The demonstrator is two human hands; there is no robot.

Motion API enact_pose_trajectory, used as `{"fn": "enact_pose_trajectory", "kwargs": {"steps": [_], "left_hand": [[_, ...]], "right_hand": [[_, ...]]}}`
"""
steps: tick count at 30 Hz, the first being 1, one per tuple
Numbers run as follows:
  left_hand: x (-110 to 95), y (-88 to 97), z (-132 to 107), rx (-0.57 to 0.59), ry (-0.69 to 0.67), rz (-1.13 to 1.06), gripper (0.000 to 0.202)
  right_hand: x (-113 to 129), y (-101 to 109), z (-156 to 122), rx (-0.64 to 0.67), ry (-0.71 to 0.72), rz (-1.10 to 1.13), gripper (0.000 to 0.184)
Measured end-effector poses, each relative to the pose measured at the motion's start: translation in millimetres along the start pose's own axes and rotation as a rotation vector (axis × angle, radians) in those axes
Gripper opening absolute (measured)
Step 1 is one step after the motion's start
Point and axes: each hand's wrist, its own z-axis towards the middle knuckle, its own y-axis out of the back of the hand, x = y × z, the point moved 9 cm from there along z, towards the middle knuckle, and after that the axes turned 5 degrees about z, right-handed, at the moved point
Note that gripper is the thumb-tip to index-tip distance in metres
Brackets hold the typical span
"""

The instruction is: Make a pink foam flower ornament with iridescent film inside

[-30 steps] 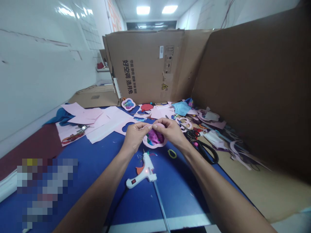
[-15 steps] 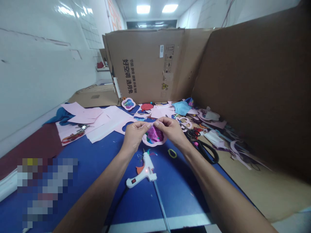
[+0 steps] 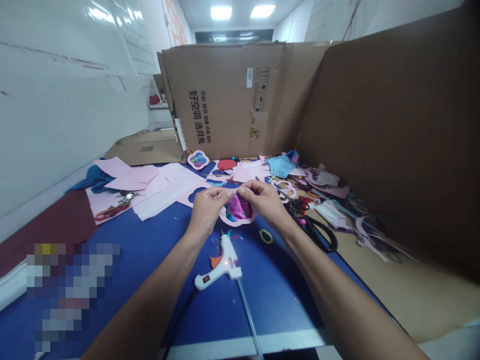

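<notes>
Both hands pinch the upper edge of a flower-shaped craft piece [image 3: 240,209] with a pale pink rim and a shiny purple, blue and green middle. My left hand [image 3: 207,207] grips its upper left edge between thumb and fingers. At the upper right edge my right hand [image 3: 264,200] is closed the same way, the thumbs close together. Just below the piece, a white glue gun [image 3: 222,265] lies on the blue table with its red light on and a clear glue stick [image 3: 247,312] sticking out behind. A yellow-green ring [image 3: 266,236] lies near my right wrist.
Pink sheets [image 3: 165,192] and pliers with red handles [image 3: 112,212] lie at the left. Black-handled scissors [image 3: 320,235] are beside my right forearm, near a heap of scraps [image 3: 333,210]. A similar flower piece [image 3: 198,160] leans near the cardboard wall [image 3: 232,100].
</notes>
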Motion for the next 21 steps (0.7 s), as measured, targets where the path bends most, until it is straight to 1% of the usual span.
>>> {"fn": "enact_pose_trajectory", "kwargs": {"steps": [7,13,21], "left_hand": [[-2.7,-0.7,-1.6,-0.008,0.007,-0.003,0.029],[-0.5,-0.4,-0.9,-0.014,0.009,-0.017,0.028],[0.7,0.4,0.8,-0.028,-0.003,-0.021,0.028]], "right_hand": [[-1.5,-0.6,-0.2,-0.002,-0.02,0.022,0.045],[-3.0,0.2,0.6,0.006,-0.008,0.005,0.046],[-0.5,-4.9,0.9,0.047,-0.005,0.0,0.049]]}}
